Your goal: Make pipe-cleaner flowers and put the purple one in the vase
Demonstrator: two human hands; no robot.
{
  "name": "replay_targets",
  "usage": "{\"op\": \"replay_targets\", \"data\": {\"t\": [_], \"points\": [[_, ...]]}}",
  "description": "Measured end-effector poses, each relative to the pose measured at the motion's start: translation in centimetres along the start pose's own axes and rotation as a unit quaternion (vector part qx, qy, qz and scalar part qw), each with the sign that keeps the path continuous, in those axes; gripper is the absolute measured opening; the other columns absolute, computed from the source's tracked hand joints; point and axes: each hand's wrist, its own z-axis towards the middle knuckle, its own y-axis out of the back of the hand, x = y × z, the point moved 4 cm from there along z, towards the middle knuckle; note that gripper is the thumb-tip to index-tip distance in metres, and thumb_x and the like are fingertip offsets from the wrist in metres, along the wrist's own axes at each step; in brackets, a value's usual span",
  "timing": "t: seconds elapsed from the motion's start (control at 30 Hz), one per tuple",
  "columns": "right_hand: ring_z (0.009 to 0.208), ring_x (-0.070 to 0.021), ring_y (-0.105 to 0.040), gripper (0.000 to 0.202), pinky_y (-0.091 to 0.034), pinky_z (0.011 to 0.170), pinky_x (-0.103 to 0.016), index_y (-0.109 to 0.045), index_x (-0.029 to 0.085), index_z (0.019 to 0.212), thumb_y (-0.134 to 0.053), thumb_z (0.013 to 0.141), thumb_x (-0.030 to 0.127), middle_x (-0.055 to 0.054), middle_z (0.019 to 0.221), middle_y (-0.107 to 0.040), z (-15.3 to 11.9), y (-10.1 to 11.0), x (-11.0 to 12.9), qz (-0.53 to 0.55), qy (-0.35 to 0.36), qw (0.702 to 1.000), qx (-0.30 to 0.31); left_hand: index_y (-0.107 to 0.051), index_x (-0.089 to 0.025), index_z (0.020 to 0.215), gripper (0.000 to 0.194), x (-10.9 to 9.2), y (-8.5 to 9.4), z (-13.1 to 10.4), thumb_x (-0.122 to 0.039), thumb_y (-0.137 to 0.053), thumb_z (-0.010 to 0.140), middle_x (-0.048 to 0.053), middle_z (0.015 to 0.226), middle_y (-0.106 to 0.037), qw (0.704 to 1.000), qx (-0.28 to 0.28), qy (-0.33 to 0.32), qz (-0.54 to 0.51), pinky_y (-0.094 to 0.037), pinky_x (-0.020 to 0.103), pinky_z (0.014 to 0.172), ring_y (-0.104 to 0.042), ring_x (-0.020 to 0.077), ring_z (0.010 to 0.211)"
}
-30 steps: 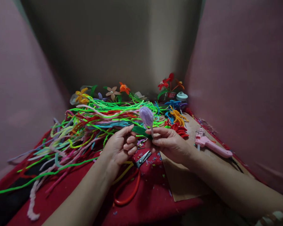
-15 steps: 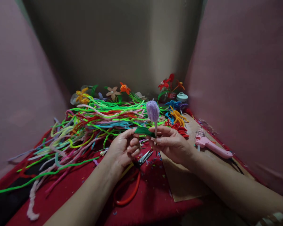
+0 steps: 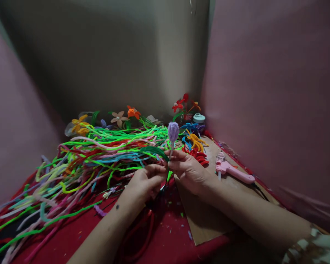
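A purple fuzzy flower [image 3: 173,132] stands upright on a pale stem, which my right hand [image 3: 191,170] pinches between thumb and fingers. From the same grip a dark green leaf [image 3: 154,150] arches out to the left. My left hand [image 3: 148,181] is closed just below, its thumb and forefinger pressed together at the lower part of the stem; its fingertips touch or nearly touch those of my right hand. Beneath my left hand lie scissors with red handles [image 3: 151,229], their blades mostly hidden.
Many coloured pipe cleaners [image 3: 107,146] cover the left and middle of the red cloth [image 3: 165,245]. At right, a pink glue gun [image 3: 235,171] rests on a brown board [image 3: 200,223]. Finished flowers [image 3: 119,118] and a pale round container [image 3: 199,118] stand at the back.
My left hand has left the leaf and moved down to the lower stem. The leaf now curves freely to the left. The whole view has shifted, with objects appearing further left.
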Motion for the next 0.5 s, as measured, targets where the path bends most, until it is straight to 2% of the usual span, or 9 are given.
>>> {"op": "replay_targets", "data": {"t": [0.1, 0.2, 0.27, 0.33, 0.37, 0.4, 0.43, 0.47, 0.5], "points": [[0.068, -0.0110, -0.057, 0.029, -0.043, 0.064, -0.024, -0.071, 0.021, 0.083, -0.073, 0.057, 0.010, 0.003, 0.071, -0.064, -0.2, -0.3, -0.2, -0.022, 0.000, 1.000, 0.020, -0.064, -0.012, 0.071, 0.017, 0.2, -1.0, 0.1, -0.026, -0.068, 0.064, -0.004, 0.046, -0.048, 0.993, 0.037, -0.015, 0.107, -0.027, 0.019, 0.038, -0.035, 0.0054, 0.038], [0.072, -0.0109, -0.057, 0.032, -0.043, 0.068, -0.024, -0.070, 0.021, 0.090, -0.073, 0.060, 0.012, 0.002, 0.077, -0.065, -0.3, -0.5, 0.5, -0.049, 0.023, 0.998, 0.039, -0.060, -0.013, 0.061, 0.018, 0.2, -1.0, 0.2, -0.029, -0.067, 0.065, -0.004, 0.042, -0.046, 0.991, 0.010, -0.018, 0.135, -0.027, 0.019, 0.039, -0.037, 0.0060, 0.037], [0.074, -0.0112, -0.057, 0.034, -0.044, 0.070, -0.026, -0.068, 0.020, 0.095, -0.071, 0.062, 0.016, 0.000, 0.085, -0.064, 0.0, -0.1, 1.9, -0.080, 0.055, 0.995, 0.014, -0.056, -0.014, 0.057, 0.022, -0.1, -0.7, 0.2, -0.031, -0.069, 0.064, -0.004, 0.041, -0.048, 0.992, -0.019, -0.017, 0.121, -0.026, 0.019, 0.038, -0.037, 0.0058, 0.035], [0.076, -0.0122, -0.057, 0.032, -0.045, 0.069, -0.026, -0.065, 0.018, 0.096, -0.069, 0.065, 0.019, -0.002, 0.090, -0.064, 0.7, 1.0, 4.2, -0.156, 0.113, 0.980, -0.051, -0.056, -0.014, 0.056, 0.024, -0.6, -0.4, 0.2, -0.033, -0.070, 0.061, -0.004, 0.041, -0.048, 0.994, -0.036, -0.020, 0.106, -0.026, 0.019, 0.037, -0.036, 0.0059, 0.033], [0.077, -0.0126, -0.058, 0.031, -0.045, 0.070, -0.026, -0.064, 0.017, 0.096, -0.066, 0.066, 0.019, -0.003, 0.090, -0.063, 1.2, 1.8, 5.6, -0.222, 0.139, 0.961, -0.083, -0.057, -0.014, 0.057, 0.024, -1.0, -0.3, 0.3, -0.034, -0.071, 0.061, -0.004, 0.041, -0.049, 0.994, -0.039, -0.025, 0.101, -0.027, 0.019, 0.037, -0.037, 0.0061, 0.034], [0.079, -0.0129, -0.058, 0.030, -0.045, 0.071, -0.026, -0.062, 0.015, 0.099, -0.063, 0.069, 0.020, -0.004, 0.093, -0.063, 1.9, 2.6, 7.0, -0.314, 0.160, 0.929, -0.113, -0.059, -0.014, 0.058, 0.023, -1.4, -0.3, 0.4, -0.033, -0.071, 0.061, -0.003, 0.042, -0.049, 0.994, -0.039, -0.033, 0.098, -0.029, 0.019, 0.038, -0.039, 0.0066, 0.035], [0.082, -0.0128, -0.058, 0.032, -0.045, 0.073, -0.025, -0.060, 0.014, 0.104, -0.058, 0.073, 0.019, -0.005, 0.097, -0.063, 2.7, 3.5, 8.3, -0.430, 0.167, 0.875, -0.145, -0.060, -0.013, 0.058, 0.023, -1.8, -0.2, 0.6, -0.032, -0.071, 0.061, -0.003, 0.043, -0.051, 0.993, -0.037, -0.045, 0.099, -0.031, 0.019, 0.039, -0.041, 0.0072, 0.037], [0.085, -0.0122, -0.059, 0.033, -0.045, 0.074, -0.023, -0.057, 0.015, 0.109, -0.054, 0.076, 0.021, -0.005, 0.101, -0.063, 3.6, 4.5, 9.3, -0.551, 0.146, 0.802, -0.178, -0.060, -0.012, 0.058, 0.022, -2.2, -0.3, 0.8, -0.031, -0.071, 0.062, -0.002, 0.045, -0.052, 0.993, -0.033, -0.058, 0.102, -0.033, 0.019, 0.041, -0.044, 0.0076, 0.039], [0.087, -0.0134, -0.059, 0.035, -0.045, 0.075, -0.023, -0.056, 0.014, 0.112, -0.054, 0.077, 0.021, -0.006, 0.102, -0.063, 4.5, 5.7, 10.1, -0.592, 0.123, 0.772, -0.196, -0.060, -0.012, 0.059, 0.021, -2.5, -0.3, 1.0, -0.030, -0.071, 0.063, -0.001, 0.046, -0.054, 0.992, -0.026, -0.066, 0.104, -0.034, 0.019, 0.042, -0.045, 0.0079, 0.040]]}}
